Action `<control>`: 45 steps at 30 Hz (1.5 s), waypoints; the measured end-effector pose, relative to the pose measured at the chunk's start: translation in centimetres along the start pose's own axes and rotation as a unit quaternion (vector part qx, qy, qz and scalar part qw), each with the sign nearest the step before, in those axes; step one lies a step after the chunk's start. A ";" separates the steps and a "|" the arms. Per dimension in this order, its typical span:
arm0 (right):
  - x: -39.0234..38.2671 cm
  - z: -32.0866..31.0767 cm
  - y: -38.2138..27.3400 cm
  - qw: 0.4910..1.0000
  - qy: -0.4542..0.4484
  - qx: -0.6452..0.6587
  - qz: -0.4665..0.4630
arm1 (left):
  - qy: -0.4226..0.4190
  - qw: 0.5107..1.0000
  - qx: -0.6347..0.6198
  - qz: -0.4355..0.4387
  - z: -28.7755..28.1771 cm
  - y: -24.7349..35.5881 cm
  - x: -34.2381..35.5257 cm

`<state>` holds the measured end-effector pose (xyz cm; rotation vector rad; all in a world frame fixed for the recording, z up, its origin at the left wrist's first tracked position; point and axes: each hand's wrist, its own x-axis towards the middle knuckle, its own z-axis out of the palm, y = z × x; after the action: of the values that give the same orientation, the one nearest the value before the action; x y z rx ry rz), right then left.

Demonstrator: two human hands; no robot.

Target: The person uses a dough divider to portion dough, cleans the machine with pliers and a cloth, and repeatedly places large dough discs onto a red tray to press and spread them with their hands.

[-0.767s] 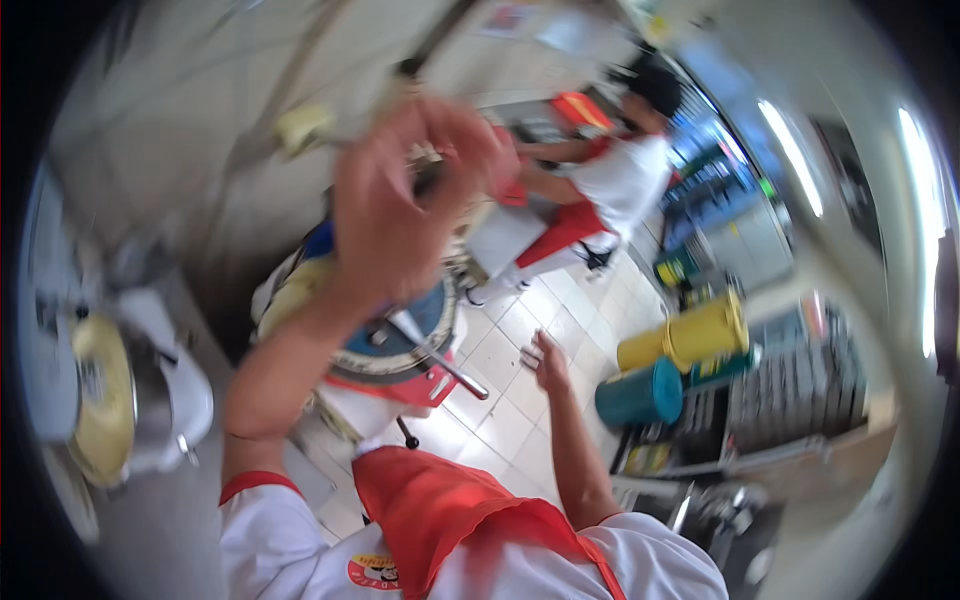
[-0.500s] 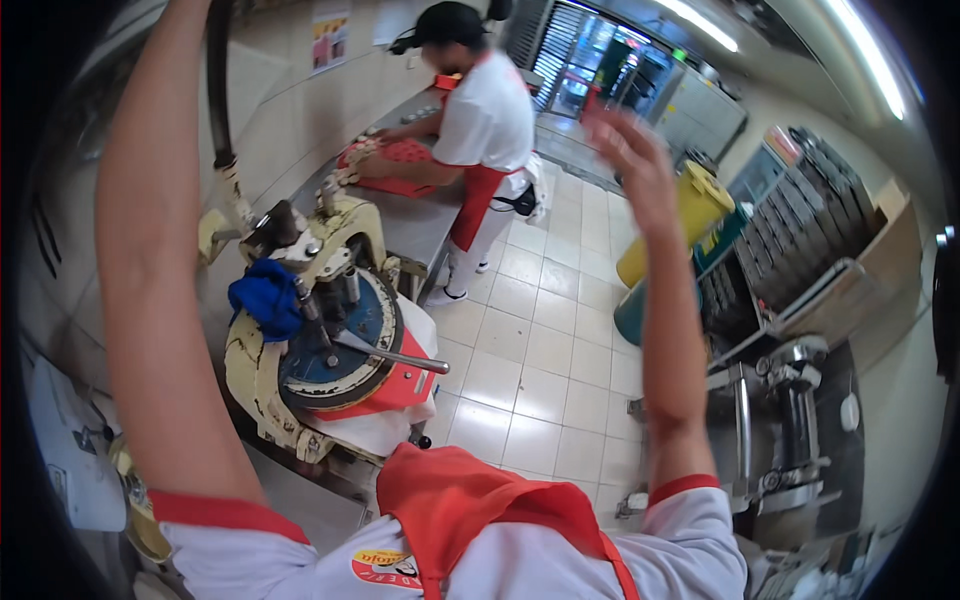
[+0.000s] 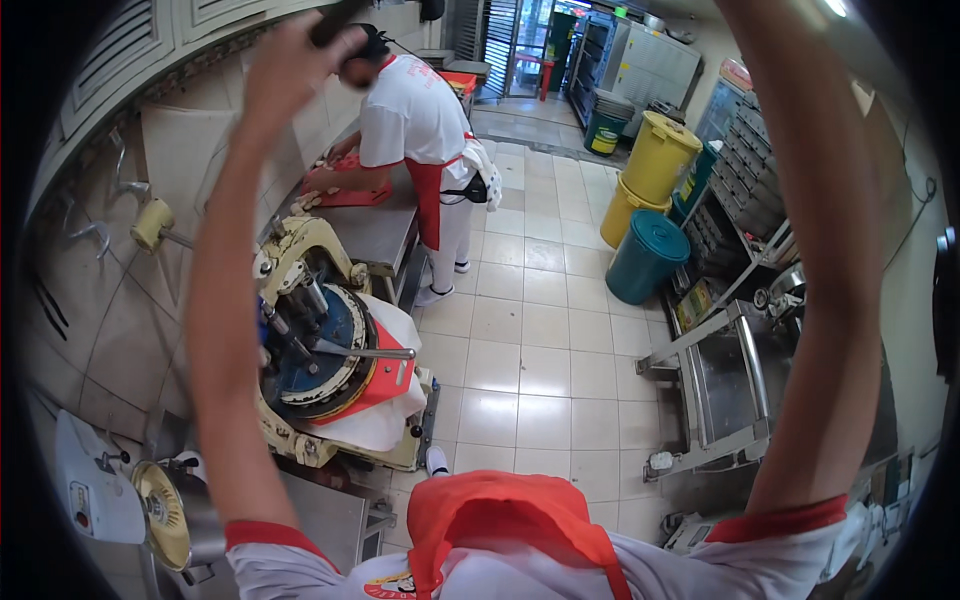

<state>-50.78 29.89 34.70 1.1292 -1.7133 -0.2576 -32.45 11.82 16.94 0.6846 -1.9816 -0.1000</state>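
My left hand, blurred, is raised at the top left, fingers wrapped on a dark handle. My right arm reaches up past the top edge, its hand out of view. Below my left hand, partly behind that arm, stands a cream metal machine with a round blue plate and a steel lever. A red board and white cloth lie at its side.
A co-worker bends over a steel counter with red mats. Yellow bins and a teal bin stand right, near racks and a steel machine. A mixer is lower left; tiled floor runs between.
The view has swung and levelled toward the aisle. Both arms have risen; my left hand is now on the dark handle, and my right hand has left the top of the frame.
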 end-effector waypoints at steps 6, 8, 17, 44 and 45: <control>-24.3 11.0 -1.7 0.993 0.051 0.089 0.053 | -0.032 0.998 0.005 0.045 7.4 5.9 -11.7; -29.4 13.0 -4.3 0.981 -0.054 0.171 0.072 | -0.052 0.995 0.019 0.077 10.6 5.5 -15.2; -29.2 14.3 -6.2 0.968 -0.001 0.218 0.126 | -0.084 0.989 0.094 0.077 10.5 5.2 -14.5; -50.7 37.4 -31.1 0.571 -0.616 0.543 -0.024 | -0.454 0.865 0.182 -0.114 31.5 -21.4 -42.8; -50.7 37.7 -30.6 0.562 -0.614 0.552 -0.042 | -0.438 0.872 0.189 -0.109 32.3 -22.3 -42.4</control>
<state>-63.05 40.51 -33.56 2.2395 -3.3069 0.1022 -35.55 7.66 -40.56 1.2801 -2.8244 -0.1832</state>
